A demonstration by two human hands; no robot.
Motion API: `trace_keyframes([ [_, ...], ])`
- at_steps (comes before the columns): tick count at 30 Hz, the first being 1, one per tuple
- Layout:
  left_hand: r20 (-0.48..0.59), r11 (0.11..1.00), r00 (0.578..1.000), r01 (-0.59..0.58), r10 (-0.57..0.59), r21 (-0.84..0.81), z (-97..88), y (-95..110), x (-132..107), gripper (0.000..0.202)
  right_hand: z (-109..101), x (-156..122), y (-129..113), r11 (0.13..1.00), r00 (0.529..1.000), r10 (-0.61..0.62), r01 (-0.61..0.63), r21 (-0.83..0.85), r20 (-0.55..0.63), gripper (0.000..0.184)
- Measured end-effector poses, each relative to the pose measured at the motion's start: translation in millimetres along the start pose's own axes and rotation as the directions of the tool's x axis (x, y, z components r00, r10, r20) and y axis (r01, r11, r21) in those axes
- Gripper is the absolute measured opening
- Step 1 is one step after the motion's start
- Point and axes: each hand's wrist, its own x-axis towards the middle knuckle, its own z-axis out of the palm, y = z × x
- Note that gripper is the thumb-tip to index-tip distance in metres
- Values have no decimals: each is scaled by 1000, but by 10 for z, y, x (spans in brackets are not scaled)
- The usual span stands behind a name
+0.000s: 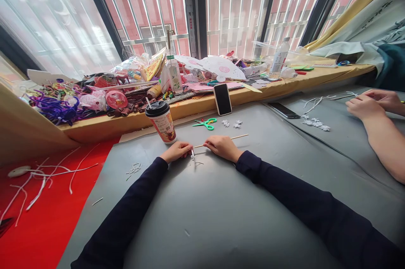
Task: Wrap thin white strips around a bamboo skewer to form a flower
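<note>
My right hand (222, 147) is closed round a thin wooden stick (239, 136), which points out to the right past it. At the stick's left end, my left hand (176, 151) pinches a small white fuzzy strip (193, 156), like a pipe cleaner, which hangs below the fingers. Just how the strip meets the stick is too small to tell. Beyond my hands lie green-handled scissors (207, 124) and two small white fuzzy flower shapes, one (225, 123) left of the other (237, 124).
A lidded paper cup (161, 123) stands close behind my left hand. A phone (223, 99) leans against the cluttered ledge (193, 104). White snippets (134, 169) lie at left. On the right, a co-worker's hands (368, 102) hold white strips near another phone (284, 110) and a cable (329, 149).
</note>
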Motion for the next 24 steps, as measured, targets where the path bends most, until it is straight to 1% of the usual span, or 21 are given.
trace_keyframes([
  [6,18,1000,1000,-15,15,-8,-2,-2,-6,44,3,0,-18,1000,1000,0,0,14,-1,28],
  [24,-4,1000,1000,-14,14,-15,-1,-50,12,42,13,7,-5,1000,999,-14,14,13,-37,23],
])
